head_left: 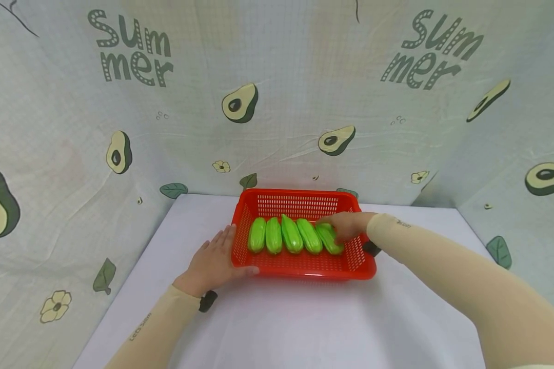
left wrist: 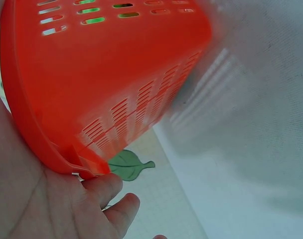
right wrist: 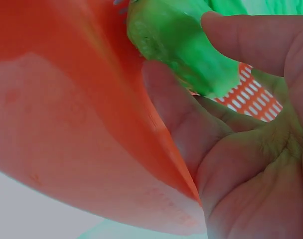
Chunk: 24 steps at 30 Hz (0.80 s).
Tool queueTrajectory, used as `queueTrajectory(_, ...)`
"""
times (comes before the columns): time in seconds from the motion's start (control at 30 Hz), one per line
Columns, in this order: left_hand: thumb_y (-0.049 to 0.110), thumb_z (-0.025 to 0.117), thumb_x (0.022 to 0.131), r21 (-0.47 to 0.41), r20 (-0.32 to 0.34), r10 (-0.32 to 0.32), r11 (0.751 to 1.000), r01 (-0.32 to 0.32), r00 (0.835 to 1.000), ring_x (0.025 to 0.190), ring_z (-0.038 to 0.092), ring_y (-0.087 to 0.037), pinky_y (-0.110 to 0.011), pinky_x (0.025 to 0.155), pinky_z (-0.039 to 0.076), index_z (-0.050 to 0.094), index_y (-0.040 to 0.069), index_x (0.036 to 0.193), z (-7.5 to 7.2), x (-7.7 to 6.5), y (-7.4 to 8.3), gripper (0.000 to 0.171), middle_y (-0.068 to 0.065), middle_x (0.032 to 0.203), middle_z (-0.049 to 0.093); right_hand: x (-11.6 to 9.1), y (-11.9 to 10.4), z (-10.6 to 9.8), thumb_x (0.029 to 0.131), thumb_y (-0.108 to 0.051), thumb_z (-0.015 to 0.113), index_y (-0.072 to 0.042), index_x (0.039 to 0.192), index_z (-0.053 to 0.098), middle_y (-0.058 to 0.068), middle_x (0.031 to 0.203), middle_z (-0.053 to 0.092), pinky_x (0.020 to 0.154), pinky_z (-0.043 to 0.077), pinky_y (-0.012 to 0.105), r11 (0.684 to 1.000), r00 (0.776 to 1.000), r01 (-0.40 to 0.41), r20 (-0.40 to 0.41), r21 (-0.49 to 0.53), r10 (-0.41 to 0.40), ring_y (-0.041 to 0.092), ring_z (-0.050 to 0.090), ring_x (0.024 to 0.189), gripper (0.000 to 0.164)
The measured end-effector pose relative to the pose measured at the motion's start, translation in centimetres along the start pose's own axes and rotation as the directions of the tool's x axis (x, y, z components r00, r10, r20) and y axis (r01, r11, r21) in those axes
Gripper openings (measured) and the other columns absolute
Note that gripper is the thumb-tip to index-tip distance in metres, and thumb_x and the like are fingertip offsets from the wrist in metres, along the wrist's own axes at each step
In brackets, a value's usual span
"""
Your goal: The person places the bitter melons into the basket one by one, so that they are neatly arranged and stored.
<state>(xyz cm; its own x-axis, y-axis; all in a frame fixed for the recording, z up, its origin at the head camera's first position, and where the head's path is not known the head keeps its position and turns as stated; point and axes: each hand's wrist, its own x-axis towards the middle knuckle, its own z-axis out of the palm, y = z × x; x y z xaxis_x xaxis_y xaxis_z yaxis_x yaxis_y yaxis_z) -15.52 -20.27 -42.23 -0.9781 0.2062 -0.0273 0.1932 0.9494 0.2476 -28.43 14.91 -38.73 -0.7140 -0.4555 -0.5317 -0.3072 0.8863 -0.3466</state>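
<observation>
A red plastic basket [head_left: 300, 273] sits on the white table with several green ridged gourds in a row inside. At the row's right end, my right hand [head_left: 351, 225] reaches over the basket's right side and grips the rightmost gourd [head_left: 330, 242]. In the right wrist view, a thumb and a finger flank that green gourd [right wrist: 176, 40], beside the red wall. My left hand [head_left: 214, 264] rests against the basket's left rim, fingers extended, thumb along the front rim. The left wrist view shows the basket's slotted outer wall [left wrist: 91, 64] beside the palm.
The white tabletop [head_left: 277, 323] extends in front of the basket and to both sides. Behind and around it hangs a pale cloth [head_left: 286, 61] printed with avocados, leaves, flowers and lettering. A dark wrist strap piece [head_left: 372, 248] sits beside the basket's right rim.
</observation>
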Motion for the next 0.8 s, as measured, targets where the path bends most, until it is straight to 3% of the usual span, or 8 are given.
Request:
queueTrajectory(0.2, 0.091, 0.051, 0.070, 0.000, 0.001, 0.003, 1.000, -0.003, 1.000, 0.145, 0.025, -0.040, -0.063, 0.112, 0.025, 0.017, -0.001, 0.158, 0.0, 0.1, -0.1, 0.131, -0.019, 0.161, 0.025, -0.7, -0.5, -0.6, 0.087, -0.013, 0.077, -0.021, 0.153, 0.041, 0.011, 0.138, 0.053, 0.091, 0.053, 0.049, 0.997, 0.998, 0.047, -0.034, -0.053, -0.049, 0.032, 0.049, 0.122, 0.076)
queueTrajectory(0.33, 0.089, 0.053, 0.071, -0.014, 0.014, 0.001, 1.000, 0.000, 1.000, 0.146, 0.025, -0.041, -0.062, 0.112, 0.026, 0.017, 0.000, 0.158, -0.3, 0.0, -0.3, 0.130, -0.019, 0.161, 0.025, -2.3, -0.8, -1.4, 0.090, -0.013, 0.073, -0.018, 0.155, 0.037, 0.014, 0.139, 0.053, 0.089, 0.053, 0.044, 0.989, 0.987, 0.131, -0.090, -0.067, -0.137, 0.030, 0.056, 0.111, 0.075)
queueTrajectory(0.5, 0.087, 0.053, 0.074, -0.017, 0.025, 0.014, 1.000, -0.013, 1.000, 0.145, 0.025, -0.042, -0.060, 0.111, 0.029, 0.018, 0.000, 0.158, -0.8, -0.2, -0.4, 0.126, -0.020, 0.160, 0.027, -6.3, -0.2, -2.5, 0.093, -0.023, 0.072, -0.017, 0.156, 0.034, 0.014, 0.141, 0.051, 0.088, 0.055, 0.044, 0.977, 0.962, 0.212, -0.175, -0.002, -0.209, 0.034, 0.057, 0.115, 0.074)
queueTrajectory(0.57, 0.086, 0.054, 0.075, -0.019, 0.025, 0.019, 1.000, -0.019, 1.000, 0.145, 0.026, -0.042, -0.059, 0.111, 0.030, 0.018, 0.000, 0.158, -1.1, -0.2, -0.5, 0.124, -0.021, 0.160, 0.027, -8.1, 0.4, -2.8, 0.093, -0.026, 0.072, -0.018, 0.156, 0.035, 0.014, 0.147, 0.046, 0.087, 0.056, 0.045, 0.975, 0.957, 0.218, -0.203, 0.043, -0.206, 0.039, 0.050, 0.127, 0.074)
queueTrajectory(0.67, 0.083, 0.056, 0.077, -0.026, 0.018, 0.027, 0.999, -0.027, 0.999, 0.144, 0.027, -0.042, -0.059, 0.108, 0.035, 0.020, 0.001, 0.158, -1.5, -0.3, -0.9, 0.121, -0.021, 0.159, 0.028, -10.7, 1.6, -2.9, 0.092, -0.027, 0.073, -0.019, 0.156, 0.034, 0.016, 0.150, 0.042, 0.083, 0.058, 0.042, 0.966, 0.953, 0.225, -0.238, 0.131, -0.189, 0.043, 0.046, 0.131, 0.075)
queueTrajectory(0.8, 0.082, 0.056, 0.078, -0.024, 0.010, 0.046, 0.999, -0.045, 0.999, 0.144, 0.028, -0.040, -0.058, 0.106, 0.038, 0.020, 0.004, 0.159, -1.9, -0.4, -1.8, 0.118, -0.020, 0.160, 0.028, -13.7, 4.1, -2.2, 0.092, -0.036, 0.073, -0.016, 0.155, 0.034, 0.017, 0.152, 0.040, 0.087, 0.056, 0.045, 0.966, 0.934, 0.226, -0.311, 0.129, -0.177, 0.042, 0.048, 0.130, 0.078)
